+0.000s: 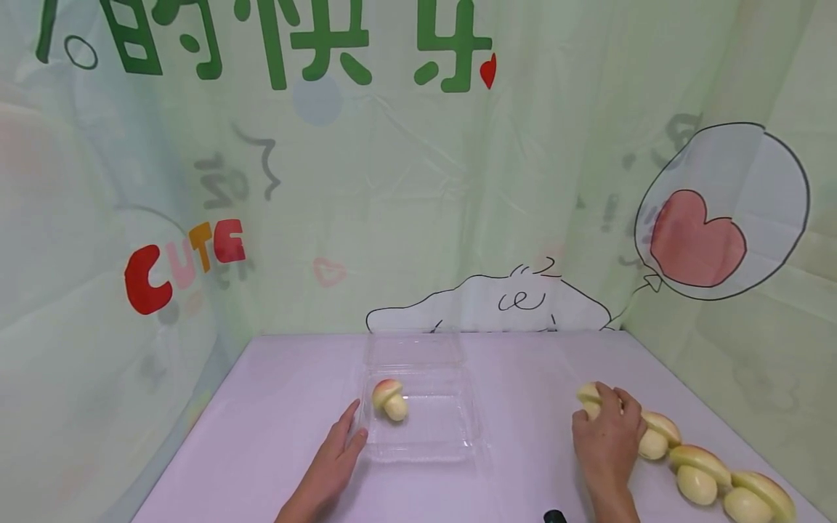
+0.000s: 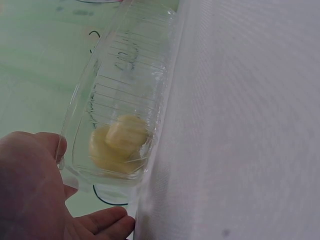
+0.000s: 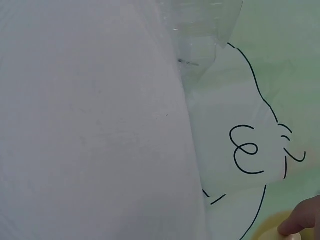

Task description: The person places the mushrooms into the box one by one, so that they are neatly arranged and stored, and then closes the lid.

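Observation:
A clear plastic box (image 1: 425, 452) with its lid (image 1: 413, 350) folded back stands mid-table. Inside, at its left, lies one mushroom-shaped piece (image 1: 394, 407) with a cream stem and a yellow-green, red-tinged cap. My left hand (image 1: 333, 454) is at the box's left side; in the left wrist view its thumb (image 2: 57, 145) touches the rim, and the other fingers extend fairly straight. On the right, my right hand (image 1: 608, 432) grips another mushroom-shaped piece (image 1: 591, 396) from above, partly hidden by the fingers. In the right wrist view, only a fingertip (image 3: 300, 220) on its yellow surface shows.
More mushroom-shaped pieces (image 1: 698, 472) lie in a slanting row beside and in front of the right hand. A small dark object (image 1: 554, 516) shows at the bottom edge. Printed curtains (image 1: 418, 218) close off the table's back and sides.

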Action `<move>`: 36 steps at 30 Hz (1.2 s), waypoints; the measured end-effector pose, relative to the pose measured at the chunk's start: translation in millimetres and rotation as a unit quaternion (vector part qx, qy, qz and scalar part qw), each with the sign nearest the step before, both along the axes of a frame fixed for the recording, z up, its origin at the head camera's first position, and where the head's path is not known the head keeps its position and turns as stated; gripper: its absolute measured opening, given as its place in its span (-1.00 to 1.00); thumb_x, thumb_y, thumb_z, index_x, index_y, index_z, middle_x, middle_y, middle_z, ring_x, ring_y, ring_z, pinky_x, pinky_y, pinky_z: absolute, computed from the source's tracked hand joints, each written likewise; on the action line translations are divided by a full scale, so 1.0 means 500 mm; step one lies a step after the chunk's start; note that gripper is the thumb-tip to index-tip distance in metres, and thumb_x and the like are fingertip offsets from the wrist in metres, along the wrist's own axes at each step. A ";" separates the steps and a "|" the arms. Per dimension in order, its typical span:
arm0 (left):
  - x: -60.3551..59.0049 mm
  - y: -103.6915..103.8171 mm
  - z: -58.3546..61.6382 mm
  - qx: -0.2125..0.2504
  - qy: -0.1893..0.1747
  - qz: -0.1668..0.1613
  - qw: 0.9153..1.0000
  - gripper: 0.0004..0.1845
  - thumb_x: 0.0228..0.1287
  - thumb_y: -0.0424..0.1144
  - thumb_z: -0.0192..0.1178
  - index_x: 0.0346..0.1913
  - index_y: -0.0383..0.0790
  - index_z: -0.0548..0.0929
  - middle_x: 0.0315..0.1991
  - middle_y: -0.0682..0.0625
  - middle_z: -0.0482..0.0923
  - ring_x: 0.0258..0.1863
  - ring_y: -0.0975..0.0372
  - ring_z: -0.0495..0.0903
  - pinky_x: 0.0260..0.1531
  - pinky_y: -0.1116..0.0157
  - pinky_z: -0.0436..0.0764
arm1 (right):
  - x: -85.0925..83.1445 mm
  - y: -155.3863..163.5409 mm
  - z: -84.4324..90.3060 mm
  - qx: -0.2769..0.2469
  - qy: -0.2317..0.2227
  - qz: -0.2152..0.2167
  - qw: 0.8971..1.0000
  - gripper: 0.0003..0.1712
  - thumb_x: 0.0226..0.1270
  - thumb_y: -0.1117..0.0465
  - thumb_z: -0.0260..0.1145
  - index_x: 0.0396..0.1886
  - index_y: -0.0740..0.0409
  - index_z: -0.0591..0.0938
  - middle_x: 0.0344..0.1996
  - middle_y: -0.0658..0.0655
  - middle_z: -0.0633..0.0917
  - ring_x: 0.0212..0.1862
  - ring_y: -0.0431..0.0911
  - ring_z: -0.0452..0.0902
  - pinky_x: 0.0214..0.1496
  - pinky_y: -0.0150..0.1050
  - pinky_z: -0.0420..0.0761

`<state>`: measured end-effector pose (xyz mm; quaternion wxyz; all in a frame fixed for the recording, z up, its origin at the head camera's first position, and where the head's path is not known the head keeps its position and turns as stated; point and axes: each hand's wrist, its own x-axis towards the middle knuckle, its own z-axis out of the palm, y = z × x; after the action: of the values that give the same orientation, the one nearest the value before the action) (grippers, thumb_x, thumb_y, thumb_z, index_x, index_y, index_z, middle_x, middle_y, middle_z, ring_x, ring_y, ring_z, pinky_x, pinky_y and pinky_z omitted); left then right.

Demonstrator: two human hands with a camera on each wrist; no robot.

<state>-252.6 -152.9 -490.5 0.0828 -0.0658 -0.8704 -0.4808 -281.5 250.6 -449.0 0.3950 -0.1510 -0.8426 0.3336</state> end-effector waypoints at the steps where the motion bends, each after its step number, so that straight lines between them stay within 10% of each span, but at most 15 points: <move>1: 0.000 0.000 0.000 0.000 0.000 0.001 1.000 -0.41 0.44 0.02 -0.10 0.45 -0.02 0.09 0.36 -0.24 0.17 0.35 -0.10 0.11 0.24 -0.16 0.11 | 0.001 -0.003 0.003 -0.003 -0.004 0.001 1.000 -0.42 -0.04 0.44 0.22 0.11 0.29 0.51 0.14 0.37 0.34 0.10 0.38 0.18 0.03 0.17 0.22; 11: 0.000 0.001 0.004 0.003 0.004 -0.002 1.000 -0.41 0.44 0.03 -0.11 0.45 -0.02 0.09 0.36 -0.24 0.16 0.34 -0.10 0.13 0.24 -0.16 0.11 | 0.006 -0.034 0.025 -0.001 0.039 0.027 0.999 -0.46 -0.08 0.46 0.25 0.04 0.25 0.56 0.11 0.35 0.39 0.05 0.37 0.22 -0.03 0.14 0.26; 36: -0.001 -0.002 -0.005 0.007 0.004 -0.012 1.000 -0.42 0.45 0.01 -0.11 0.45 0.01 0.08 0.34 -0.29 0.16 0.34 -0.13 0.13 0.23 -0.18 0.12 | 0.001 -0.091 0.046 0.005 -0.014 0.057 0.998 -0.46 0.04 0.42 0.23 0.12 0.22 0.51 0.16 0.32 0.35 0.14 0.29 0.20 -0.03 0.17 0.33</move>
<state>-253.0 -154.0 -493.1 0.0814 -0.0777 -0.8659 -0.4875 -280.8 205.3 -426.1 0.3641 -0.1051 -0.8569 0.3495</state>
